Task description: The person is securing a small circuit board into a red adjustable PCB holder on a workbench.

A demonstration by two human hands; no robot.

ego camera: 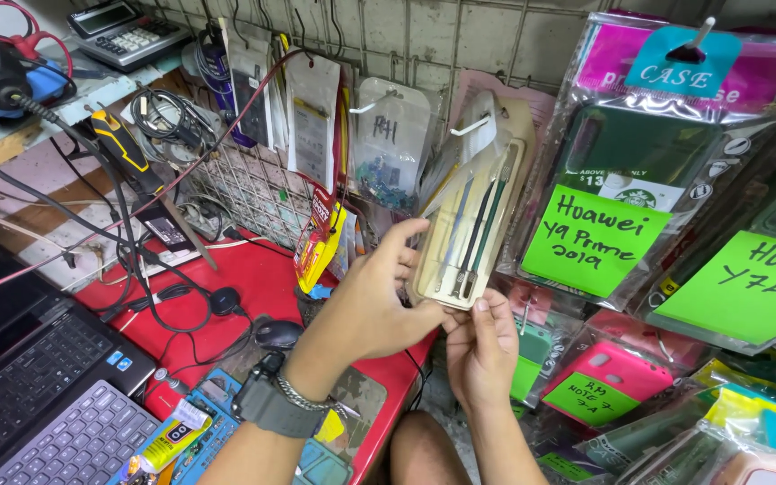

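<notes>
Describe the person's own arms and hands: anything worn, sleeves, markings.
Both forearms are bare, with no sleeves in view and no gloves. The left hand has a dark grey watch with a thick strap on its wrist, and beside it a silver chain-link bracelet. The right hand and its wrist carry nothing. No rings or markings show on either.

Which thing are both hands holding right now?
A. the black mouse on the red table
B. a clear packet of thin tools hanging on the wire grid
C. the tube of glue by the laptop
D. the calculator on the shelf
B: the left hand and right hand both grip the lower end of the clear packet of thin tools, which hangs on the wire grid.
</notes>
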